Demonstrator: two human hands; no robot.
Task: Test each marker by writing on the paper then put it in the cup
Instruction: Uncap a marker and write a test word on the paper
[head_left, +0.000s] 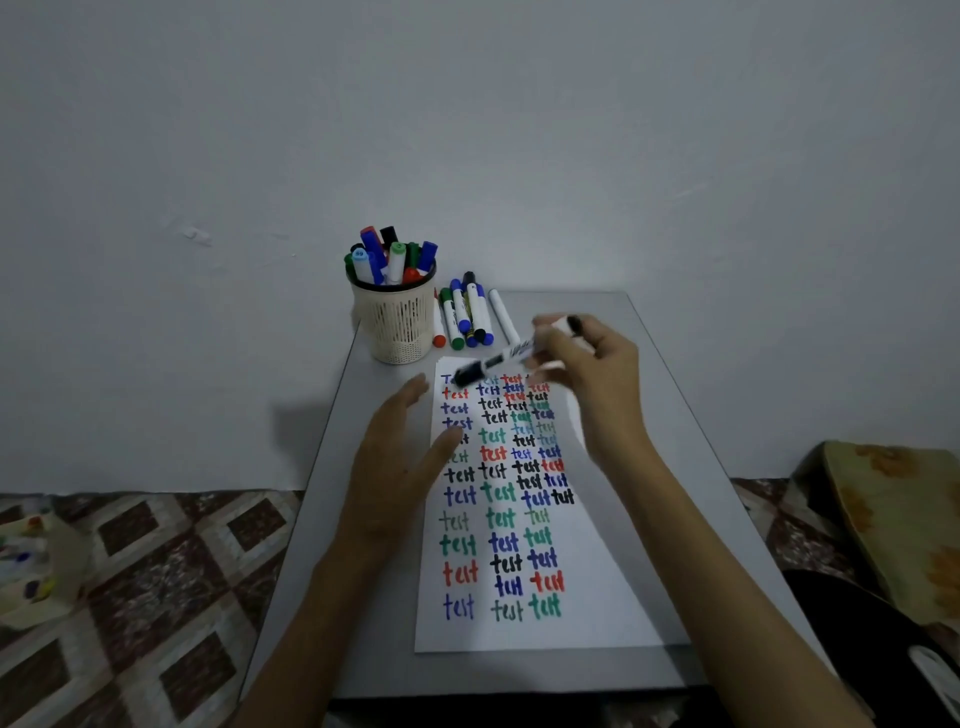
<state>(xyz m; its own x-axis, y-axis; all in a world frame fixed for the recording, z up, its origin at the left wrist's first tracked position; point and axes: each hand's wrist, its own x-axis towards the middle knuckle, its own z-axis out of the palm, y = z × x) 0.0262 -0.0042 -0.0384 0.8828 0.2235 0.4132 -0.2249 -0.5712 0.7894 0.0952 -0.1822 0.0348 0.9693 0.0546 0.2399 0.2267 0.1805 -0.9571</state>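
Note:
My right hand (592, 364) grips a black-capped white marker (493, 362) above the top of the paper, its black cap end pointing left toward the cup. The white paper (597, 603) lies lengthwise on the table, covered with rows of "test" in several colours. Fingers straight, my left hand (400, 457) hovers or rests at the paper's left edge and holds nothing. A cream mesh cup (396, 325) stands at the table's far left corner with several markers in it. Several more markers (467, 314) lie on the table just right of the cup.
The small grey table (691, 467) stands against a plain wall. Patterned floor shows on the left, with a bag of coloured items at the far left edge. A patterned cushion and a dark object lie to the right.

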